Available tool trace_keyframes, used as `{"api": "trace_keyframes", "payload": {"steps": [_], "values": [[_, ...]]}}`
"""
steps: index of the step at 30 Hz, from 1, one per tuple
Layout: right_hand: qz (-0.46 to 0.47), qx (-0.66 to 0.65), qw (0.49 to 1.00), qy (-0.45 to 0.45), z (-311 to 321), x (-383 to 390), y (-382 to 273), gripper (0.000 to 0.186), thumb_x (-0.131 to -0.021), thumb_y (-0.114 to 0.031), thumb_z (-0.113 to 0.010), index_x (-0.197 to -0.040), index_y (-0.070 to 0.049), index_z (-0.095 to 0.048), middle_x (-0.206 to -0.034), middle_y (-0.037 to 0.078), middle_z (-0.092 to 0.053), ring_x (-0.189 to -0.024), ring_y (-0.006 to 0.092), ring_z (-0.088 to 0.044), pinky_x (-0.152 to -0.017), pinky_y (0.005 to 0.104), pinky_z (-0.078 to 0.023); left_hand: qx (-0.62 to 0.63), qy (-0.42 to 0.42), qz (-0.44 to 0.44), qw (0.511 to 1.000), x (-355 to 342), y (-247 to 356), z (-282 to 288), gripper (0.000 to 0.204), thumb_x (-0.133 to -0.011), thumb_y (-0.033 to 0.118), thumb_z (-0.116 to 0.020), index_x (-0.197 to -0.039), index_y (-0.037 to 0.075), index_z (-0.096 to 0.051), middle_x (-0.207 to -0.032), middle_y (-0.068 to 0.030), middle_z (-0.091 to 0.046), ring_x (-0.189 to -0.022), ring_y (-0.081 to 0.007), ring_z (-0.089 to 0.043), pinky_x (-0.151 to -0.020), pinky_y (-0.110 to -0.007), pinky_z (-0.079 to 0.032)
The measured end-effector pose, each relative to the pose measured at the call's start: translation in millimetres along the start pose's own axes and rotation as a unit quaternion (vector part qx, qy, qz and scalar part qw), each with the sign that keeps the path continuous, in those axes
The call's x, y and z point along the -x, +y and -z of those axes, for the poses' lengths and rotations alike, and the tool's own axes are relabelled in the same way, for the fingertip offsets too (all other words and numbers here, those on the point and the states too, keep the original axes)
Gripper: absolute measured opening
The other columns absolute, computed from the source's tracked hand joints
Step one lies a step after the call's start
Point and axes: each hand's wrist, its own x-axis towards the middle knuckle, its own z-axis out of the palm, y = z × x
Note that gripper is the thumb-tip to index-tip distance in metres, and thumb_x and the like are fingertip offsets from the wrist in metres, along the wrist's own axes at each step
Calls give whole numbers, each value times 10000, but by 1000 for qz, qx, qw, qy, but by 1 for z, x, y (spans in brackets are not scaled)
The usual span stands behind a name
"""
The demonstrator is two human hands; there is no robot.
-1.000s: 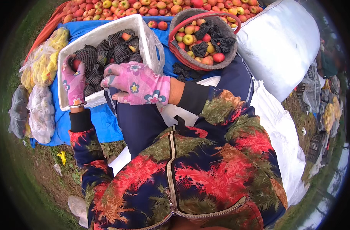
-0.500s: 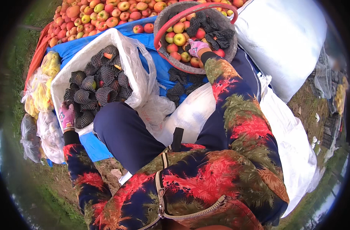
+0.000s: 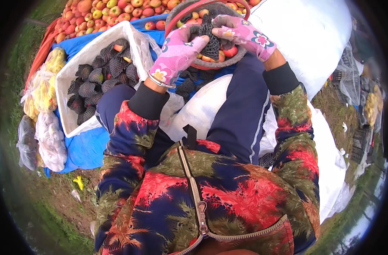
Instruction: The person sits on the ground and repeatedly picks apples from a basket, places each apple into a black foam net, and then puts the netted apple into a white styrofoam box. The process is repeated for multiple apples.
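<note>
You have a black foam net sleeve (image 3: 211,40) pinched between both hands, up over the round basket (image 3: 182,12) of apples at the far side of your lap. Your left hand (image 3: 177,53) in its pink flowered glove has its grip closed on the left side of the net. Your right hand (image 3: 241,34) has its grip closed on the right side, fingers curled over the top.

The net is soft and stretchy. If you pull too hard with both hands, it could tear. If one hand lets go early, it could snap back and fall among the apples (image 3: 223,54) or down onto your lap. Thick gloves make it hard to feel the thin mesh, so it could slip without you knowing.

The basket sits on your knees, not on a flat spot. A big lean could tip it and roll fruit onto the blue sheet (image 3: 85,148).

I cannot tell if there is an apple inside the net yet; your fingers cover it. The far rim of the basket is cut off at the top. The white box (image 3: 75,80) of netted apples on your left is partly hidden by your left arm. The bags (image 3: 41,136) at the far left are blurry, so what is in them is hard to make out.
</note>
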Motion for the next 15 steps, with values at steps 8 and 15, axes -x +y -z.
{"api": "trace_keyframes", "payload": {"steps": [8,15], "values": [[-4,-178,973,147,-112,75,47,631,-857,-272,-622,-1314,66,-347,-1151,160,-539,-1074,192,-522,-904,301,-414,174,17,-13,985,48,-54,-56,392,-862,116,-526,-1218,-39,-472,-1011,-131,-607,-934,-173,-589,-822,-294,-468],[-73,-170,959,214,-111,85,75,353,-803,-154,-553,-1098,39,-536,-1042,179,-610,-959,271,-600,-832,329,-456,-83,-151,-190,967,71,-20,-49,376,-820,53,-545,-1194,80,-515,-954,-141,-639,-843,-309,-626,-733,-372,-495]]}}
